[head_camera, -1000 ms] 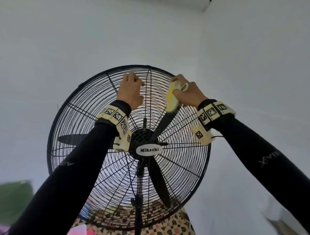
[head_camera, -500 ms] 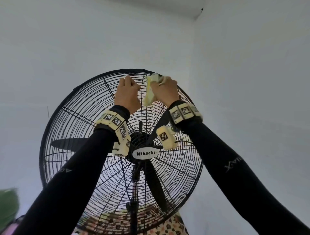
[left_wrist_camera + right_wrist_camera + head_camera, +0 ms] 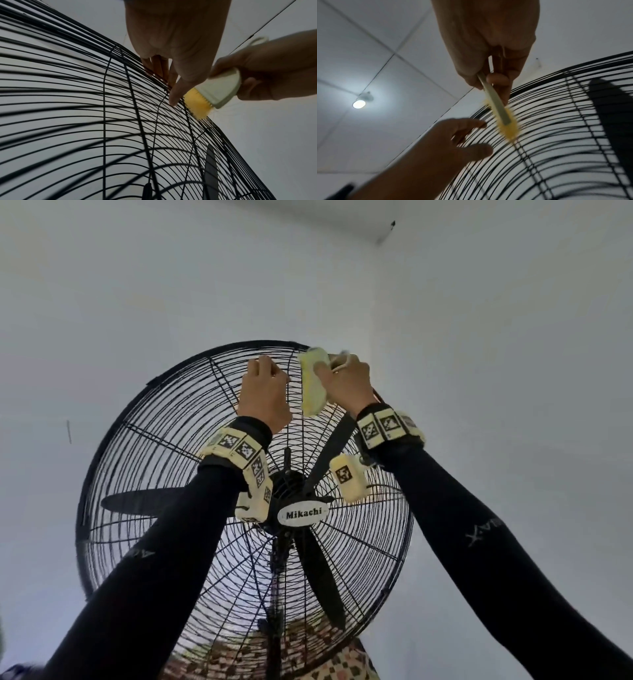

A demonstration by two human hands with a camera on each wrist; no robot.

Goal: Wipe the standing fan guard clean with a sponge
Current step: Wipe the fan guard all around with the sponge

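Note:
A large black wire fan guard [image 3: 171, 371] fills the head view, tilted back towards the wall. My left hand [image 3: 265, 392] is near its top, fingers hooked through the guard wires [image 3: 120, 121] and thumb lying on them. My right hand [image 3: 346, 385] is just to its right and grips a sponge [image 3: 313, 385] with a pale green back and a yellow bristly face. In the left wrist view the sponge [image 3: 214, 93] has its yellow face against the wires beside my left thumb. The right wrist view shows the sponge [image 3: 498, 112] edge-on against the guard [image 3: 556, 135], with the left hand [image 3: 453, 142] below it.
Black fan blades [image 3: 322, 587] stand still behind the guard, around a hub badge [image 3: 303, 514] reading Mikachi. The fan pole [image 3: 274, 628] runs down to a patterned cloth [image 3: 342, 669]. White walls meet in a corner to the right. A ceiling lamp [image 3: 358, 104] is lit.
My right hand has carried the sponge left and up along the guard's top, ending beside my left hand. The left hand has kept its hold on the wires.

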